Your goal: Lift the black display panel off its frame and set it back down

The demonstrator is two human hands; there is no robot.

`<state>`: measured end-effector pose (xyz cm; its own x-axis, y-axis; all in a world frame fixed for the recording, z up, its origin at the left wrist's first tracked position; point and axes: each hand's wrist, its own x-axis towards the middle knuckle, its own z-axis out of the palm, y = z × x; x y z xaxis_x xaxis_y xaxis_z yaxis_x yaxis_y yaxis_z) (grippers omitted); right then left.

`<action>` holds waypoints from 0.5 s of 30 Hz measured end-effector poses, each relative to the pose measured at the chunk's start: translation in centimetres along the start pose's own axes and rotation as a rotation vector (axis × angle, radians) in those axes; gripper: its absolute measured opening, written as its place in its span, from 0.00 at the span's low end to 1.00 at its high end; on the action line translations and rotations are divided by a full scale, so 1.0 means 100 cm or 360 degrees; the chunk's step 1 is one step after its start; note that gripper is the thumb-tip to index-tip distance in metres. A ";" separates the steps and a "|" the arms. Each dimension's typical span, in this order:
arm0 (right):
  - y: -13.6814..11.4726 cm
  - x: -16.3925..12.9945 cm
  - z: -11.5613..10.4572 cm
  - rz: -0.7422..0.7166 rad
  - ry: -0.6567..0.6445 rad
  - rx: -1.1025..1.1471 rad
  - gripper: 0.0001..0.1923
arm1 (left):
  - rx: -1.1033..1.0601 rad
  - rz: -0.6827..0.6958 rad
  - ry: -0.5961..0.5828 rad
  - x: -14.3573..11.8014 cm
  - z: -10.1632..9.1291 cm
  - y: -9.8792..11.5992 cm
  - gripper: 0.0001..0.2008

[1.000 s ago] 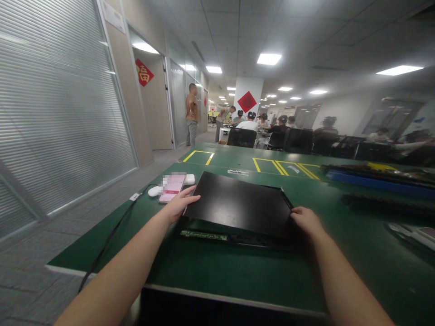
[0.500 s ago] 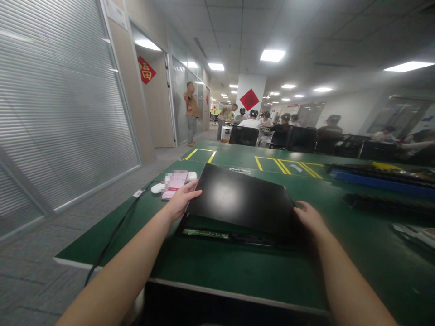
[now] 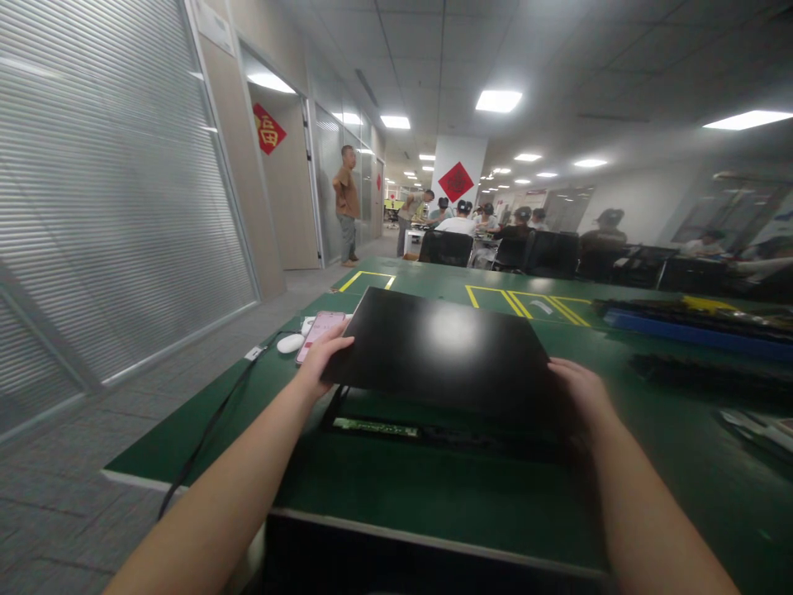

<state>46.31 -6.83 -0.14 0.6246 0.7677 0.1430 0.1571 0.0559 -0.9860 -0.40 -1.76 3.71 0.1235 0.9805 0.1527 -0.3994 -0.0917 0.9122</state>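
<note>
Green workbench (image 3: 396,496), near edge. Left hand (image 3: 322,364) and right hand (image 3: 579,388), fingers clamped on opposite side edges of black panel (image 3: 443,351), raised above open chassis (image 3: 396,430). Probably thin, stiff, fragile: best gripped by edges. Beyond: phone (image 3: 319,330), mouse (image 3: 289,343).

office workroom | green benches (image 3: 434,487) | ceiling light panels (image 3: 499,101) | glass partitions (image 3: 111,207)

Left hand (image 3: 322,361) and right hand (image 3: 579,390) gripping opposite edges of black panel (image 3: 443,347), raised above base (image 3: 396,430), green table (image 3: 434,487), phone (image 3: 319,332) beside, seated people (image 3: 483,223) beyond
</note>
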 end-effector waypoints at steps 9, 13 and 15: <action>-0.037 -0.034 0.015 0.0656 -0.0355 0.1088 0.08 | -0.0025 -0.0025 0.0085 0.007 -0.005 0.000 0.23; -0.039 -0.028 0.008 0.0648 -0.0208 0.1251 0.11 | 0.0375 -0.0123 0.0181 0.013 -0.006 -0.011 0.20; -0.038 -0.022 0.003 0.0587 -0.0017 0.1318 0.10 | 0.0788 -0.0045 0.0237 0.015 -0.009 -0.018 0.22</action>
<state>44.15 -8.53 3.26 0.5185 0.8335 -0.1909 -0.6546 0.2433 -0.7158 -0.28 0.05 1.98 -0.0168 0.9946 0.1026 0.0842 -0.1009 0.9913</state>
